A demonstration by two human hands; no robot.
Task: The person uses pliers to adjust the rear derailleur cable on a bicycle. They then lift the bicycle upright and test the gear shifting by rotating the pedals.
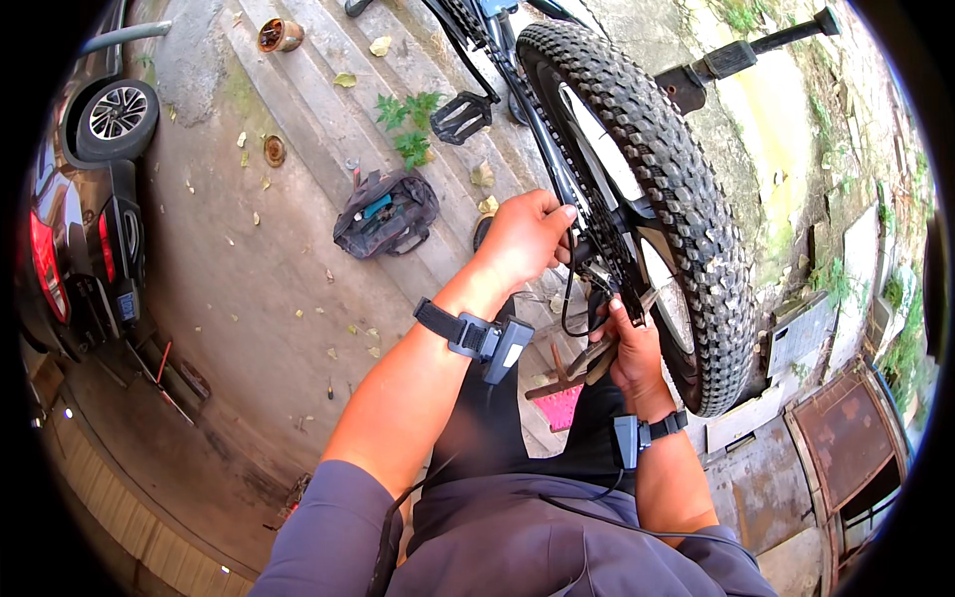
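Note:
A bicycle with a wide knobby tyre [686, 199] stands raised in front of me. My left hand [522, 234] is closed at the rear frame tube [552, 169], thumb and fingers pinched beside a black cable [568, 313]; exactly what it grips is hard to make out. Below it, my right hand [627, 343] is closed around the rear derailleur area [602, 284], under the chain and sprockets, its thumb up near the hub; its fingertips are partly hidden. A black pedal [463, 117] sticks out higher up. A pink item [557, 408] shows below, between my legs.
An open tool bag [388, 214] lies on the concrete steps [298, 80] among leaves, near a small plant [408, 129] and a pot [281, 35]. A dark car [85, 249] is at the left. A rusty metal box [841, 443] and boards stand at the right.

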